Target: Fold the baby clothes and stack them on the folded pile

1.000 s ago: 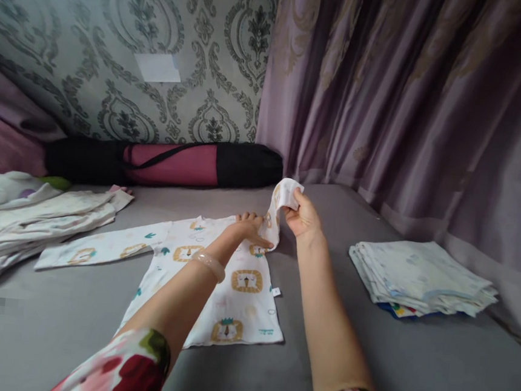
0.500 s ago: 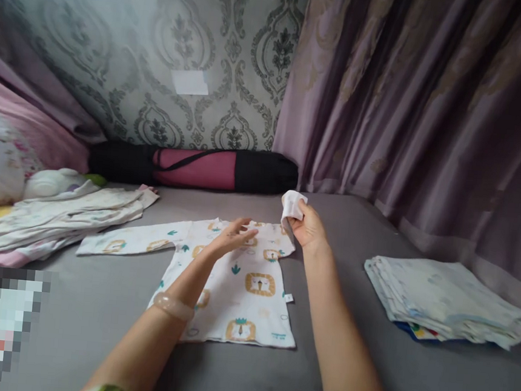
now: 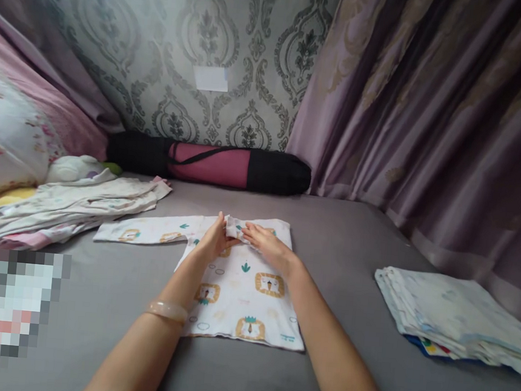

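Observation:
A white child's shirt [image 3: 234,290] with lion and leaf prints lies flat on the grey bed surface. Its left sleeve [image 3: 143,229] stretches out to the left; the right sleeve is folded inward across the upper chest, its cuff near the collar. My left hand [image 3: 216,239] rests at the cuff, thumb and fingers apart, palm turned inward. Flat on the folded sleeve lies my right hand [image 3: 268,243], fingers extended toward the cuff. A pale bangle [image 3: 167,311] circles my left wrist.
Folded cloths [image 3: 455,316] are stacked at the right. Loose clothes [image 3: 100,203], a plush toy [image 3: 78,168] and a floral pillow [image 3: 10,131] lie at the left. A black and maroon long bag [image 3: 208,165] sits against the wall.
My right hand has brought the right sleeve inward across the shirt and let go of its cuff. My left hand has shifted slightly to the cuff. The view has turned a little left.

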Tool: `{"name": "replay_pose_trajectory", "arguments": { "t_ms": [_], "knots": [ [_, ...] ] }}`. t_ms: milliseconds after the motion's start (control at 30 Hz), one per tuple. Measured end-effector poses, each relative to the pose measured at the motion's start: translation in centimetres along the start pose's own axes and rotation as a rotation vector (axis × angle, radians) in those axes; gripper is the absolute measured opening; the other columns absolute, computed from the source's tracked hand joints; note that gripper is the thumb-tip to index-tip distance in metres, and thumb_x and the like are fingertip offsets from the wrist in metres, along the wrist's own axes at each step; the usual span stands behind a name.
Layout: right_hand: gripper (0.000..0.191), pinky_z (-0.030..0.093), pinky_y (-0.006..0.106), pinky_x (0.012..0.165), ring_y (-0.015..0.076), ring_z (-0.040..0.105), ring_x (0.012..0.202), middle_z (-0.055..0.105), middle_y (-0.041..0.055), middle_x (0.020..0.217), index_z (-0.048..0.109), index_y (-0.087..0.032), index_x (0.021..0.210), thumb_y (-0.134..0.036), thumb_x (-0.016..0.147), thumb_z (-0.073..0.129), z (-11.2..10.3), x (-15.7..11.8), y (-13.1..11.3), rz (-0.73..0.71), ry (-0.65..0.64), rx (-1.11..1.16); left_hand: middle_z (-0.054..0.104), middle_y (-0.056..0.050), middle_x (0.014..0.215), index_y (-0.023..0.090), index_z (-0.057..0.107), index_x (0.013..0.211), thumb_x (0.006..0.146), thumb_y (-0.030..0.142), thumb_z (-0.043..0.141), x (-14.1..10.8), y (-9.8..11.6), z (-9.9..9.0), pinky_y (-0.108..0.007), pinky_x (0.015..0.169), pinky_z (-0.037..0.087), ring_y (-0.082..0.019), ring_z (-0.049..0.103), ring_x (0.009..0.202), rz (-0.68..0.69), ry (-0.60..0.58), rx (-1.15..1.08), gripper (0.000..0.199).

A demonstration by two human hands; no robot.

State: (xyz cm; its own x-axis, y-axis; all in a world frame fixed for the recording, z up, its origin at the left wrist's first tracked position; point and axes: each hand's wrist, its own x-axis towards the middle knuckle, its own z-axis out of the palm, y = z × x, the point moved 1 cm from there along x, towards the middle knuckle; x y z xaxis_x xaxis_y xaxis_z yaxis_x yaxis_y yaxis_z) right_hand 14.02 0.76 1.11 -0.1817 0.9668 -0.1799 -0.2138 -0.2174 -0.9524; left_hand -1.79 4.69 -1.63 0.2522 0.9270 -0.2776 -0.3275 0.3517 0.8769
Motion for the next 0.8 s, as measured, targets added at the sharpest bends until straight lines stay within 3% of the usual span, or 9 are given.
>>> {"name": "replay_pose_trajectory", "arguments": {
  "t_ms": [133, 233, 367, 500, 700, 800],
  "knots": [
    [0.025, 0.044, 0.040, 0.101, 0.0200, 0.066, 0.105, 0.071, 0.0102, 0.114, 0.069, -0.021, 0.097, -0.040, 0.094, 0.053, -3.5, 0.1, -1.8, -0.057, 0.156, 0.084, 0.070, -0.009, 0.098, 0.018, 0.057, 0.101, 0.086, 0.055, 0.058, 0.0, -0.2, 0.0, -0.033, 0.079, 0.056, -0.019, 0.069, 0.088, 0.023, 0.005, 0.053, 0.041],
    [0.036, 0.050, 0.033, 0.091, 0.0173, 0.069, 0.097, 0.072, 0.0108, 0.110, 0.067, -0.019, 0.095, -0.042, 0.100, 0.040, -6.8, -0.4, -3.9, -0.111, 0.307, 0.154, 0.067, -0.005, 0.095, 0.017, 0.056, 0.095, 0.077, 0.041, 0.073, 0.2, -0.7, -0.3, -0.029, 0.079, 0.056, -0.016, 0.069, 0.084, 0.068, 0.027, 0.095, 0.035],
    [0.045, 0.052, 0.028, 0.081, 0.0160, 0.070, 0.091, 0.073, 0.0106, 0.103, 0.065, -0.018, 0.089, -0.041, 0.102, 0.029, -9.6, -1.3, -5.1, -0.116, 0.448, 0.236, 0.062, -0.001, 0.088, 0.016, 0.055, 0.089, 0.073, 0.025, 0.077, 0.8, -1.3, -0.4, -0.027, 0.075, 0.057, -0.013, 0.068, 0.078, 0.092, 0.124, 0.129, 0.029],
    [0.045, 0.052, 0.028, 0.080, 0.0159, 0.070, 0.090, 0.074, 0.0108, 0.101, 0.065, -0.018, 0.089, -0.041, 0.102, 0.028, -10.6, -1.5, -4.8, -0.100, 0.493, 0.249, 0.058, 0.001, 0.083, 0.016, 0.056, 0.091, 0.070, 0.015, 0.075, 0.9, -1.2, -0.5, -0.026, 0.070, 0.058, -0.013, 0.067, 0.077, 0.118, 0.270, 0.135, 0.028],
    [0.042, 0.052, 0.029, 0.079, 0.0165, 0.070, 0.088, 0.074, 0.0107, 0.099, 0.065, -0.019, 0.092, -0.042, 0.101, 0.031, -11.1, -0.8, -3.6, -0.100, 0.497, 0.241, 0.066, -0.002, 0.084, 0.017, 0.061, 0.094, 0.068, 0.018, 0.069, 0.7, 0.3, -1.3, -0.025, 0.067, 0.057, -0.015, 0.067, 0.077, 0.223, 0.178, 0.122, 0.028],
    [0.039, 0.052, 0.027, 0.077, 0.0160, 0.070, 0.086, 0.074, 0.0102, 0.099, 0.065, -0.019, 0.091, -0.042, 0.100, 0.035, -11.3, -0.4, -3.1, -0.098, 0.503, 0.234, 0.066, -0.002, 0.080, 0.016, 0.062, 0.093, 0.066, 0.018, 0.067, 0.5, 0.9, -1.9, -0.022, 0.062, 0.055, -0.013, 0.066, 0.071, 0.235, 0.201, 0.098, 0.028]
  ]
}}
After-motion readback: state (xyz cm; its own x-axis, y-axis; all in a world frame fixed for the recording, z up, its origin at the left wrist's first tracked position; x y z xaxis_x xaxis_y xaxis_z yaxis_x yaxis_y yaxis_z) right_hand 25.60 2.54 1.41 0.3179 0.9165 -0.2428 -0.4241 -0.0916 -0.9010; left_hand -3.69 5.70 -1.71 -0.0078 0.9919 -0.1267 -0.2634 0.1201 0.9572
